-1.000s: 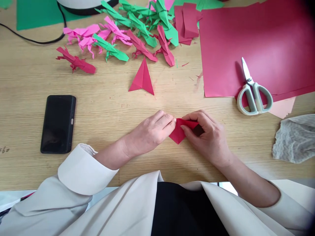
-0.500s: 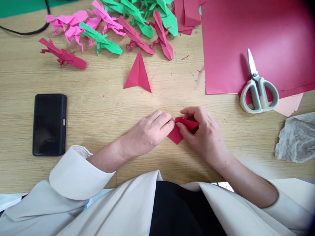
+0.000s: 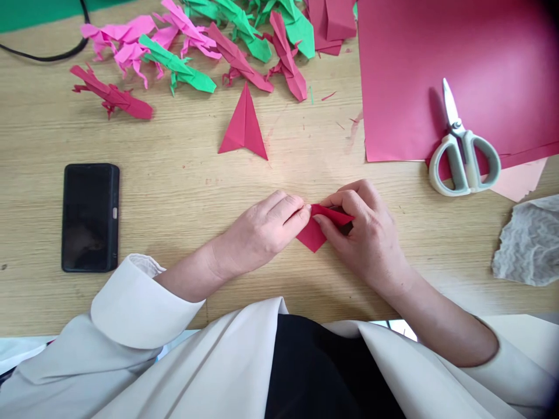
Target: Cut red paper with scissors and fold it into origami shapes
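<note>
A small folded piece of red paper (image 3: 313,236) is held low over the wooden table, with one flap raised on its right side. My left hand (image 3: 273,224) pinches its upper left edge between thumb and fingers, covering that part. On the other side, my right hand (image 3: 364,227) grips the raised flap, thumb in front and fingers behind. Beyond my hands lies a second piece, a red folded paper triangle (image 3: 244,125) with a notched base and a centre crease.
Several folded paper figures, pink (image 3: 131,38), green (image 3: 179,64) and red (image 3: 111,93), crowd the back. Scissors (image 3: 463,145) lie over large red sheets (image 3: 402,75) at right. A phone (image 3: 90,217) lies left; a crumpled greyish cloth (image 3: 528,241) sits far right.
My right hand's fingers have shifted slightly on the flap, the index finger now closer to the paper. My left hand keeps its pinch. The whole view has moved a little.
</note>
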{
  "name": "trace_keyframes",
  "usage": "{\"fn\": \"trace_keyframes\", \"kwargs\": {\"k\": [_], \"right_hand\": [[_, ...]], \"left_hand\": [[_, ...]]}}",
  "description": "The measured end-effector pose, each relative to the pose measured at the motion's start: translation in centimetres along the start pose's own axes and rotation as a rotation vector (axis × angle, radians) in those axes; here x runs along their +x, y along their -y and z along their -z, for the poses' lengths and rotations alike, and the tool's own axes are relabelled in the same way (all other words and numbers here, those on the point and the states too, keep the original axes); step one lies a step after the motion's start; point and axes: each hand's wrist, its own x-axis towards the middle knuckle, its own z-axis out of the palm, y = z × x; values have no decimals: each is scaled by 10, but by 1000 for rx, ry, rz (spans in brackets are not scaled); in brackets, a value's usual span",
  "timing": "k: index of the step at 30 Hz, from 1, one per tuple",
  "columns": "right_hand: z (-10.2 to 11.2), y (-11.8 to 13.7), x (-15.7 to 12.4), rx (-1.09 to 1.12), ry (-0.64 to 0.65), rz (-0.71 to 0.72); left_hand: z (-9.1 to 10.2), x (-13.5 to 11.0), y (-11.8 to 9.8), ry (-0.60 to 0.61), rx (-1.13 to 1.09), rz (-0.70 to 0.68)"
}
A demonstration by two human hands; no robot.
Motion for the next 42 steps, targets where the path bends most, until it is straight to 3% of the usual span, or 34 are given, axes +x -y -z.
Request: {"fn": "trace_keyframes", "kwargs": {"k": [14, 26, 42], "right_hand": [[1, -4, -8, -72, 31, 154], [17, -21, -17, -376, 160, 540], [29, -26, -19, -231, 263, 546]], "left_hand": [[-8, -2, 1, -64, 26, -41], [-5, -1, 0, -49, 64, -56], [-5, 0, -1, -84, -81, -45]]}}
